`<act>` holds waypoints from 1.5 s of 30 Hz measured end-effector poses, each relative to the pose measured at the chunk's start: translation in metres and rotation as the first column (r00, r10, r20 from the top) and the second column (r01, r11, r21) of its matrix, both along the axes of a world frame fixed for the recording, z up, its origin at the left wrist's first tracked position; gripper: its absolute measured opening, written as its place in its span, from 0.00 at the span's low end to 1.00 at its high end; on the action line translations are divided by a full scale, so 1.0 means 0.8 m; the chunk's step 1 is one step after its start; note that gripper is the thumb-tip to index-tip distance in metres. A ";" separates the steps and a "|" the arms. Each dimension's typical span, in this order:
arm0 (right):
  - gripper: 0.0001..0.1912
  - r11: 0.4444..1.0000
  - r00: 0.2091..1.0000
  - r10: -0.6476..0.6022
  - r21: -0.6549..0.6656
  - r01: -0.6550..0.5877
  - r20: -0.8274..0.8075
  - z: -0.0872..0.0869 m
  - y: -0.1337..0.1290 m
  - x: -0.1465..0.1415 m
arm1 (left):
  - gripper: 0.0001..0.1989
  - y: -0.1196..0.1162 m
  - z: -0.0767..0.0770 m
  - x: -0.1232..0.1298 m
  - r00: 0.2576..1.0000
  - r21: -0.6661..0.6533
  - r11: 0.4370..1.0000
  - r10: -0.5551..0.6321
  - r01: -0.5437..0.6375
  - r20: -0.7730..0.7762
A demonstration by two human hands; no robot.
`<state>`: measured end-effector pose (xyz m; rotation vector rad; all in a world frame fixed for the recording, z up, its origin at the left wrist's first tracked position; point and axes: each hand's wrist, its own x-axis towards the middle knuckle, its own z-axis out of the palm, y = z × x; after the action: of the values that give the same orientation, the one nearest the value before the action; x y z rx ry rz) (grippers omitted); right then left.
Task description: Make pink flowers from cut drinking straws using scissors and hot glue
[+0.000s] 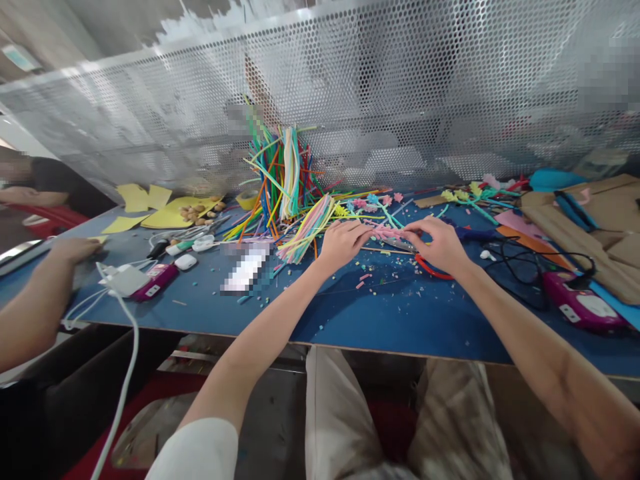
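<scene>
Between my two hands, above the blue table, is a pink fuzzy pipe cleaner piece [387,231]. My left hand [345,240] is closed on its left end, fingers together and pointing right. At its right end my right hand [434,241] pinches it with thumb and fingertips. Below the right hand lies a red-orange loop [431,268], apparently a scissors handle. Small pink and pale clippings [364,280] are scattered on the table under the hands. A bundle of pastel pipe cleaners [310,230] lies just left of my left hand.
Upright coloured pipe cleaners [287,173] stand before the perforated metal screen [350,100]. Purple power strips lie left [155,281] and right [583,300], with cables. Cardboard [595,233] covers the right side. Another person's hand [75,250] rests at far left, near yellow paper [173,213].
</scene>
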<state>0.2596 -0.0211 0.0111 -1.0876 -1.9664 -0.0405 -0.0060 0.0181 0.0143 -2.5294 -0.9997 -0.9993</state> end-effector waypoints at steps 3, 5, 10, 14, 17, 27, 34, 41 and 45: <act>0.12 1.000 1.000 -0.001 -0.011 0.000 -0.019 0.000 -0.001 -0.001 | 0.16 -0.001 0.001 0.001 1.000 -0.020 1.000 0.013 -0.013 -0.002; 0.12 1.000 0.999 -0.007 -0.017 0.007 -0.031 -0.001 -0.001 -0.001 | 0.16 -0.002 0.002 0.002 1.000 -0.036 0.999 0.013 -0.013 0.006; 0.11 1.000 1.000 -0.004 -0.023 0.004 -0.015 -0.005 0.002 0.000 | 0.14 -0.003 0.004 0.003 1.000 -0.041 0.999 -0.028 0.028 -0.005; 0.11 1.000 0.998 -0.025 -0.012 0.024 -0.056 -0.007 0.005 0.001 | 0.12 -0.002 0.006 0.004 0.997 -0.044 0.996 -0.079 0.079 -0.003; 0.12 0.996 0.985 -0.084 -0.020 0.082 -0.148 -0.007 0.007 0.004 | 0.11 -0.001 0.007 0.003 0.995 -0.050 0.994 -0.094 0.096 0.042; 0.11 0.978 0.958 -0.199 -0.097 0.183 -0.205 -0.012 0.018 0.015 | 0.07 -0.002 0.037 -0.011 0.939 -0.316 0.942 0.004 0.111 0.344; 0.13 0.980 0.961 -0.175 -0.132 0.150 -0.212 -0.010 0.017 0.012 | 0.14 0.003 0.058 -0.029 0.784 -0.641 0.562 -0.020 0.522 0.621; 0.19 0.903 0.905 0.009 -0.386 -0.190 -0.424 0.014 -0.014 -0.027 | 0.18 -0.004 0.048 -0.006 0.727 -0.623 0.502 -0.019 0.600 0.686; 0.21 0.531 0.801 0.113 -0.646 -0.548 -0.587 0.027 -0.048 -0.067 | 0.16 -0.018 0.037 0.012 0.636 -0.590 0.407 0.027 0.698 0.771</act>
<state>0.2062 -0.0592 0.0327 -1.0440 -1.6674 1.3558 0.0037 0.0033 0.0441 -3.3895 -1.4289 -2.1918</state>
